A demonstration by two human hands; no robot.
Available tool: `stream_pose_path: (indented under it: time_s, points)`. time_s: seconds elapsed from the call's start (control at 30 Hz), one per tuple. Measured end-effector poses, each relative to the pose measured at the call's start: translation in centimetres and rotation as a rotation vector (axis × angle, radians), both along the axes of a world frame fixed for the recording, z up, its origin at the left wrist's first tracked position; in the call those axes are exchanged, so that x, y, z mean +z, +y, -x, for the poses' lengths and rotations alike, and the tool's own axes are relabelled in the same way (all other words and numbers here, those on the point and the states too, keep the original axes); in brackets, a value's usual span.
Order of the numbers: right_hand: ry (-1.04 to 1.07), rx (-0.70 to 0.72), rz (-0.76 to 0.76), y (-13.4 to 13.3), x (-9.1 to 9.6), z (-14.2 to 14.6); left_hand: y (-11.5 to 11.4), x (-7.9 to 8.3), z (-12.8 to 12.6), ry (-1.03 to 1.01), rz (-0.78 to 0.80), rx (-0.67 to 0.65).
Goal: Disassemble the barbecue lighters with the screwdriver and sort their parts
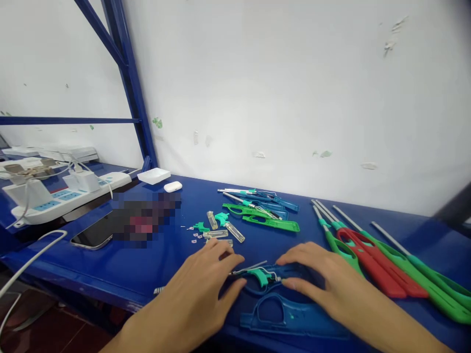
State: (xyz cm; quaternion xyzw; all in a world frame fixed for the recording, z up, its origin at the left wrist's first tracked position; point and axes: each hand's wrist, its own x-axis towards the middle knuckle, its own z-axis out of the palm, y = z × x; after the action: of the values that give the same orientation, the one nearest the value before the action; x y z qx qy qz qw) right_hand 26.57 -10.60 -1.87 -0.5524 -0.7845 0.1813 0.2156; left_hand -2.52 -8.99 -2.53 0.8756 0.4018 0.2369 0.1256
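Note:
A blue half shell of a long-nosed lighter [294, 271] lies between my hands, with a green trigger [262, 277], white wires and a thin metal rod in it. My left hand [200, 282] has thumb and fingers closed around its left end, partly hiding it. At its right part, my right hand [334, 282] grips the shell, the thumb beside a wire end. Directly in front lies a second blue half shell [301, 318], flat on the table. Just beyond my left hand are clear fuel tanks [216, 234], loose green triggers [222, 217] and small pink pieces [195, 235].
Green half shells [272, 223] and blue half shells [289, 203] with metal tubes lie farther back. To the right are red lighters [384, 267] and green lighters [437, 287]. A phone [91, 233], a white earbud case [172, 186] and a power strip [61, 198] are left, near a blue post [134, 93].

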Motion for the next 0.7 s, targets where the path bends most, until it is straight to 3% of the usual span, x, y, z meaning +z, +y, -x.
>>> stream_pose_path:
  time_s: [0.13,0.27,0.7]
  points:
    - [0.071,-0.014,-0.007,-0.3,-0.6,0.4,0.1,-0.9,0.0,0.031,0.122,-0.034]
    - [0.104,-0.037,-0.007,-0.3,-0.9,0.2,0.7,-1.3,0.6,0.045,0.13,-0.007]
    - [0.122,-0.038,-0.058,0.0,-1.6,0.2,0.8,0.2,0.2,0.032,0.034,-0.013]
